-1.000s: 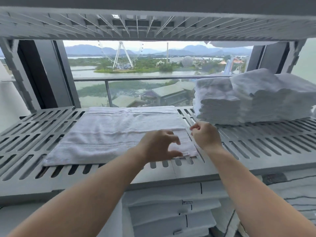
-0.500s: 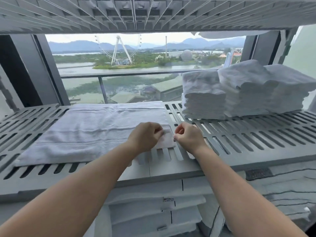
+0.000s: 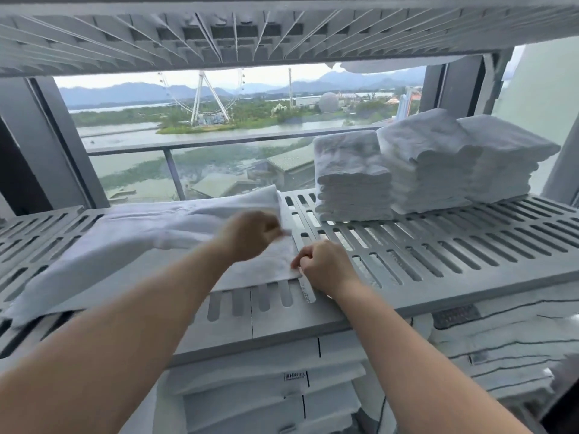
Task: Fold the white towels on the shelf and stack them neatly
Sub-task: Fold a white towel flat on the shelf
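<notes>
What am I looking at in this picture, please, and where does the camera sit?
There is no machine here: a person wears a wide-angle camera on the head, so you look forward and down along both bare arms. In front is a slotted grey shelf. A white towel lies spread on it, its right side lifted. The left hand, blurred, grips that lifted edge; the right hand pinches the towel's near corner. To the right stand stacks of folded towels, and more folded linen lies on the level below.
</notes>
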Motion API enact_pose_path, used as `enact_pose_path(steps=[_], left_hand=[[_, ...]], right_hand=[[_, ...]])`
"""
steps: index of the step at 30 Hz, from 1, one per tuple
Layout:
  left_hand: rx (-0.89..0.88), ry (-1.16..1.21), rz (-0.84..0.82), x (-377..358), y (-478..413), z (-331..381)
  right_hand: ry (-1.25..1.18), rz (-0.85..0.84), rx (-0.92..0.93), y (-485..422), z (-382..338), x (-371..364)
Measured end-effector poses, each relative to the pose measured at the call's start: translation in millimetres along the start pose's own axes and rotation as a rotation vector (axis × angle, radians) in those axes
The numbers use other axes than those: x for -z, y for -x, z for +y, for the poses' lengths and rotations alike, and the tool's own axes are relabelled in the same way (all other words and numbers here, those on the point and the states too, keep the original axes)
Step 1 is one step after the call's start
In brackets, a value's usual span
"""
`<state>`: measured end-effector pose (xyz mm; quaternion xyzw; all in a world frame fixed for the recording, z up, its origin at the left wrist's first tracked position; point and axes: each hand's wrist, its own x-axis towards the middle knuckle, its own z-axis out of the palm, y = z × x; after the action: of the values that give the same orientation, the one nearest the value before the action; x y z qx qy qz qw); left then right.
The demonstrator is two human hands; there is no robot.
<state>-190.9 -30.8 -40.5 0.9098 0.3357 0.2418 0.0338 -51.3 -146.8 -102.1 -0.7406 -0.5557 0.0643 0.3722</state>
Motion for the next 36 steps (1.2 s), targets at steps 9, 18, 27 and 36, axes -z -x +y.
enact_pose_path(steps=[9,18,27,36], left_hand=[[-0.03,0.404,-0.116,-33.8,37.9,-11.0],[-0.184,0.213,-0.04,-41.5,60.5,-3.0],[-0.3,0.009,0.101,-44.3,67.8,0.2],[-0.135,0.062,0.111,-36.7,67.7,6.9]], right_hand=[[0.036,0.018,0.042,-1.7,3.8,-0.4],[0.055,-0.027,0.009,-2.6,7.8,2.2],[0.024,-0.044,0.032,0.4,10.9,5.0],[0.084,0.058,0.251,11.5,2.9,1.6]])
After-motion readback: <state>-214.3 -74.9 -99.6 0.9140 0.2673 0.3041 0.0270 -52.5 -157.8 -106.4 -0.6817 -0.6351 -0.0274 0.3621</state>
